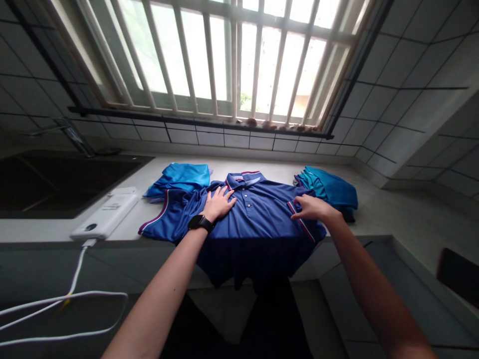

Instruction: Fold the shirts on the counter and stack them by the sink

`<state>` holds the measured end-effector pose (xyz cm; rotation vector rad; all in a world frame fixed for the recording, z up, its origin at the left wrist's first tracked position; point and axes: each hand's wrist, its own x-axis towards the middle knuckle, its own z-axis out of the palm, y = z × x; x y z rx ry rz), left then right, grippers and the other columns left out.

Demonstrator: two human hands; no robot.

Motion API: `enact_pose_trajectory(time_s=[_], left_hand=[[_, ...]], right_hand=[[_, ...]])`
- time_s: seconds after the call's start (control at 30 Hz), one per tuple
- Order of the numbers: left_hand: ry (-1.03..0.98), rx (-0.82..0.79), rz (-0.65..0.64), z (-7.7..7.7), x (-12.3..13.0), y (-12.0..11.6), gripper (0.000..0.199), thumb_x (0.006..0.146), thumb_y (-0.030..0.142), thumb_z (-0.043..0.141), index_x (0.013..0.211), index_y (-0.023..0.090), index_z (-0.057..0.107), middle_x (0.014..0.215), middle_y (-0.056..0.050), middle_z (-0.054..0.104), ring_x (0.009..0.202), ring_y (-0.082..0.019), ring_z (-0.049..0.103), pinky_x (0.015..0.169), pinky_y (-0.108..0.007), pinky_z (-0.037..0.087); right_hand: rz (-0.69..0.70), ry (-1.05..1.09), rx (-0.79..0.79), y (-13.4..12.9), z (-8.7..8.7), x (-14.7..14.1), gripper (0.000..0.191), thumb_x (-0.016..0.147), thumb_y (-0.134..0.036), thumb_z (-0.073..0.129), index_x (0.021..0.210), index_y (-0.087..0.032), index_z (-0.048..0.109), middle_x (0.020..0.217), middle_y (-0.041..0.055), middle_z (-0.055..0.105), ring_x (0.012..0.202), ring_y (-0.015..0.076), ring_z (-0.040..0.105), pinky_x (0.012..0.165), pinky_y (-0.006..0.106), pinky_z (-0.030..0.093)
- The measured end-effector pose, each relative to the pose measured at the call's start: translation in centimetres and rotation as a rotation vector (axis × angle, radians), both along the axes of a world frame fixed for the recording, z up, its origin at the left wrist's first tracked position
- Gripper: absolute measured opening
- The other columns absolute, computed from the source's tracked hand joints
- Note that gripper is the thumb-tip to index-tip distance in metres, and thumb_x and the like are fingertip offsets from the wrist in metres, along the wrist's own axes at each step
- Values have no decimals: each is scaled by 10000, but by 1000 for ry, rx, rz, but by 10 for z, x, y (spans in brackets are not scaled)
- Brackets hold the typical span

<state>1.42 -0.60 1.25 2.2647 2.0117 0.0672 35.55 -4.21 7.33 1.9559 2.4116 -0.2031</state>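
A navy polo shirt (258, 212) lies front side up on the counter, its collar toward the window and its lower part hanging over the front edge. Red and white stripes trim the collar and sleeve cuffs. My left hand (219, 203) rests flat on the shirt just below the collar, fingers spread; a black watch (200, 223) is on that wrist. At the other side, my right hand (310, 207) pinches the striped cuff of the sleeve, which is folded in over the shirt's body. The other sleeve spreads out to the left.
Folded blue clothes (183, 175) lie behind the shirt on the left, and a teal-blue pile (329, 188) on the right. A white power bank (108, 212) with a cable (77, 274) sits beside the dark sink (75, 172). A dark object (458, 271) stands at the far right.
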Motion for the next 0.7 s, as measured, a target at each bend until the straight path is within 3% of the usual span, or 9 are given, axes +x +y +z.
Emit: enact_pose_trajectory(time_s=[0.1,0.2,0.27,0.37,0.43,0.5,0.6,0.7], left_hand=[[-4,4,-5,0,0,0,615,1073,493,291,1642,277,377,1761,-71,241,1635,-295,175,1300,-586,176],[-14,22,-6,-1,0,0,611,1067,494,307,1635,287,390,1755,-72,261,1629,-304,196,1292,-595,195],[-23,27,-8,-2,0,1,613,1066,497,301,1635,287,391,1751,-76,270,1626,-311,205,1288,-606,197],[-29,20,-9,-3,0,2,622,1067,501,279,1638,279,384,1753,-79,265,1627,-315,201,1288,-612,184],[-27,11,-10,-3,0,2,628,1067,503,273,1639,268,383,1758,-81,253,1629,-315,191,1292,-606,172],[-24,4,-6,-2,0,2,632,1067,503,271,1640,263,383,1760,-81,247,1631,-313,183,1295,-599,166],[-21,5,-4,-1,0,1,632,1066,505,269,1640,267,382,1759,-78,250,1631,-313,185,1295,-597,171],[-19,13,-13,0,-1,0,630,1065,501,272,1642,270,377,1757,-78,254,1630,-314,187,1292,-600,181]], right_hand=[[-57,45,-75,-5,-18,1,262,891,-328,716,1113,-191,702,961,74,754,896,235,705,765,285,511],[-25,244,-27,-4,-20,22,258,920,-228,598,1164,-198,677,859,30,724,812,201,683,741,271,508],[-175,298,205,-6,-14,42,321,909,-186,545,1208,-174,659,883,68,714,843,231,680,788,315,524],[-471,269,735,-15,2,57,405,876,-122,478,1252,-117,627,1081,190,684,1035,309,657,938,434,511],[-460,276,900,-21,10,43,402,881,-116,445,1242,-127,621,1165,207,654,1105,320,625,994,470,491],[-284,301,827,-25,11,8,351,925,-142,415,1201,-156,631,1159,177,661,1090,296,624,1003,445,495],[31,264,445,-18,1,-65,329,1003,-242,451,1265,-165,635,1248,159,669,1179,272,621,1043,374,479],[-52,154,153,-4,-13,-120,411,1021,-349,516,1374,-158,601,1370,182,622,1253,309,604,1040,391,486]])
